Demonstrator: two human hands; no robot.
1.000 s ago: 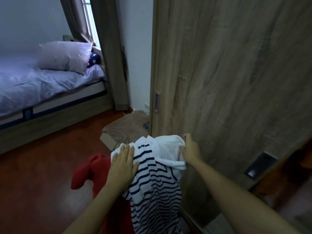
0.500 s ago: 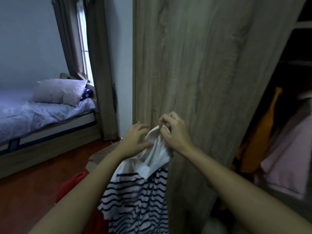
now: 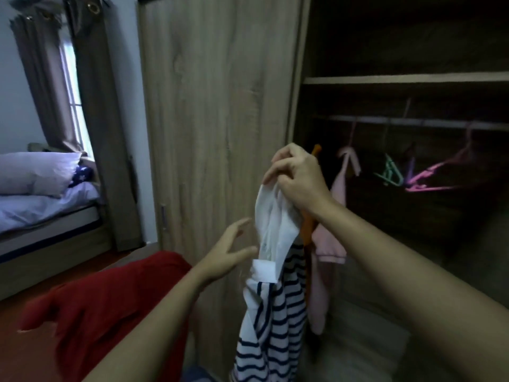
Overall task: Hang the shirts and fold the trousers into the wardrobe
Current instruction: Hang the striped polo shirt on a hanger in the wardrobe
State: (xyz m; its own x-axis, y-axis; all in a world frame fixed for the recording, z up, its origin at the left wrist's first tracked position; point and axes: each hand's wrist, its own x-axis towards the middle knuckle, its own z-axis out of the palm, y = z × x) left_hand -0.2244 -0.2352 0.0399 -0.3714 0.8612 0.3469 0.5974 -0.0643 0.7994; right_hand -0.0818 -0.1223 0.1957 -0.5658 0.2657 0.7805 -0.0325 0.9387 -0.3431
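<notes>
The right hand (image 3: 297,180) is raised in front of the open wardrobe (image 3: 413,78), its fingers curled tight around the white collar of a striped shirt (image 3: 278,312). The shirt hangs straight down from that grip, just right of the closed wardrobe door (image 3: 220,106). The left hand (image 3: 228,252) is lower and to the left, fingers spread and relaxed, holding nothing; its fingertips are just beside the collar, and whether they touch it I cannot tell.

A red garment (image 3: 110,299) lies near, at lower left, under the left forearm. Behind the right wrist, an orange garment (image 3: 308,230) and a pink shirt (image 3: 327,244) hang inside the wardrobe. Further right, green (image 3: 391,172) and pink hangers (image 3: 429,177) hang bare from the rail (image 3: 413,122). A bed (image 3: 41,210) with a pillow (image 3: 35,172) stands far left, beside a curtain (image 3: 91,106).
</notes>
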